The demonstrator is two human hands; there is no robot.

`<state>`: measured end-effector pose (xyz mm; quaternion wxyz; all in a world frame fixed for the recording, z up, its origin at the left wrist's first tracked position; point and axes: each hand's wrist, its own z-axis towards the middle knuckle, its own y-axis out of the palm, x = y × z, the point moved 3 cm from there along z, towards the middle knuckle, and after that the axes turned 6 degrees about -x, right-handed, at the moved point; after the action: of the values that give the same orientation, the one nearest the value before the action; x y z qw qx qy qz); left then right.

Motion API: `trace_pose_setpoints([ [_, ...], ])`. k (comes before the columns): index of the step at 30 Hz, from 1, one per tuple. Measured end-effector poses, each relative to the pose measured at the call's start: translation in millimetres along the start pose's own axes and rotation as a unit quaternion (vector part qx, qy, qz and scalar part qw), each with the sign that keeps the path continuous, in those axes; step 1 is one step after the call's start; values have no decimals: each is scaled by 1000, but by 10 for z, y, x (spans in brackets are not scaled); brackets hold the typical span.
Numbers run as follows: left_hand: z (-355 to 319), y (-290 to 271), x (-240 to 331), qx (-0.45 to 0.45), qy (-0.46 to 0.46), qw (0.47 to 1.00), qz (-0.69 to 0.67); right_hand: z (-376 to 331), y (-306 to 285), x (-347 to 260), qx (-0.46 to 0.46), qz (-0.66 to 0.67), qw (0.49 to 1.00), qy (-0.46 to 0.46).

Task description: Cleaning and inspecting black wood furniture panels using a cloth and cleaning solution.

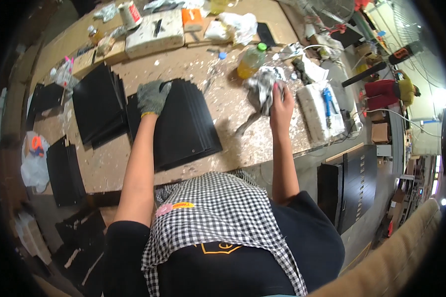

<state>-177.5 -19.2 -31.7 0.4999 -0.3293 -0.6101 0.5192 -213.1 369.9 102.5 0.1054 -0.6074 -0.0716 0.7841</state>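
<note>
Gloved left hand [153, 97] and its forearm block part of the black panel stack [183, 128]; exact panel count too fine to tell. Some fingertips of the right hand [281, 104] are lost in the crumpled rag [260, 91]. Apron [218, 210] hides part of the shirt's yellow emblem [222, 248]. Yellow container [217, 6] gets clipped by the top edge. Co-worker [381, 94] at right: hands too small to make out.
</note>
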Motion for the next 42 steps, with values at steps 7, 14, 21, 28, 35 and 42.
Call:
trace_pose_setpoints([
  [7,70,-208,51,38,15,999,-22,1544,397,161,25,-285,907,-307],
  [14,-89,-121,80,-10,-13,1000,-13,1337,490,453,-11,-401,841,-364],
  [21,-68,-185,112,-8,-5,999,-31,1714,474,502,-96,-391,863,-307],
  [28,13,-2,31,45,1,999,-28,1883,-70,161,108,-49,969,-218],
  [35,7,-91,81,10,1,999,-38,1826,-123,1043,92,451,886,59],
  [42,-18,-141,92,31,-1,998,-61,958,394,1378,81,562,777,270],
])
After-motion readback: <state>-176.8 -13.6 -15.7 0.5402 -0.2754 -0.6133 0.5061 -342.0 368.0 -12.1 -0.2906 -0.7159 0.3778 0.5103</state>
